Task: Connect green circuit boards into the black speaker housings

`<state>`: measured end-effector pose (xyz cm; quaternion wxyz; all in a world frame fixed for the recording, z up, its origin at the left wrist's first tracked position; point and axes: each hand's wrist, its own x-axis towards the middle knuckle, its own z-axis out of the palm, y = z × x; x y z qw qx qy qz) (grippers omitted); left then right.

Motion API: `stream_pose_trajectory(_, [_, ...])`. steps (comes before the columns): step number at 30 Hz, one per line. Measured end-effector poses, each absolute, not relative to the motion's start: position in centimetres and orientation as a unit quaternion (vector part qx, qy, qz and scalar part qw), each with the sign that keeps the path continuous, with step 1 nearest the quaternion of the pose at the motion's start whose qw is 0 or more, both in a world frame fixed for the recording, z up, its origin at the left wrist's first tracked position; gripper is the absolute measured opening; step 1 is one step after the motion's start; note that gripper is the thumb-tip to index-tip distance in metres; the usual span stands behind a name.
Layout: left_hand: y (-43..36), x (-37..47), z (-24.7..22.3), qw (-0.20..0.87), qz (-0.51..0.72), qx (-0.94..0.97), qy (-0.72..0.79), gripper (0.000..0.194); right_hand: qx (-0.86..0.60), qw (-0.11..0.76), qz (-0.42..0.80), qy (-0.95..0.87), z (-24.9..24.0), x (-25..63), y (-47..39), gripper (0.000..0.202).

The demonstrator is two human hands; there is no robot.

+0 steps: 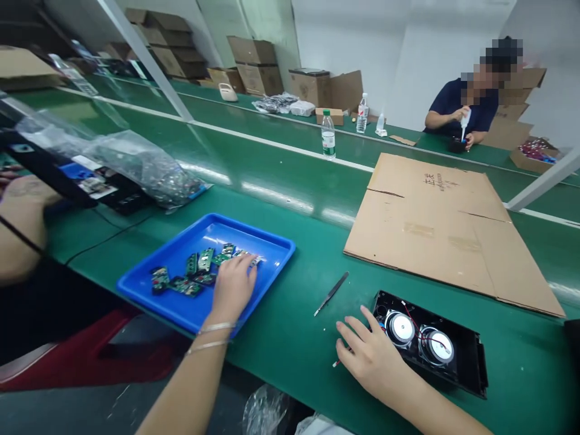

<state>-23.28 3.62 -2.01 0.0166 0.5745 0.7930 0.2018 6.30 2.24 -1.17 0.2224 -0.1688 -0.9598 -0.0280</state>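
Observation:
In the head view, my left hand [234, 287] reaches over the right part of a blue tray [272, 241], its fingertips at a small circuit board [254, 260]; whether it grips the board is hidden. Several green circuit boards [185, 286] lie left of that hand. My right hand [369, 353] is spread with nothing in it, beside the left end of a black speaker housing [466, 356]. Two round silver speakers [402, 327] with thin red wires sit in the housing. Dark tweezers [332, 293] lie on the green table between tray and housing.
A flat cardboard sheet [435, 229] lies behind the housing. Plastic bags of parts [149, 166] sit at the back left, near another person's arm [22, 223]. A bottle [328, 136] stands behind. Across the bench sits a person [484, 106] holding a white bottle.

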Motion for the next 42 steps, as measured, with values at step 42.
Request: stream_pose_trajectory(42, [1.0,-8.5,0.9,0.543,0.503,0.45,0.5,0.028,-0.42,0.398,0.286,-0.764,2.2,10.3,2.2,0.018])
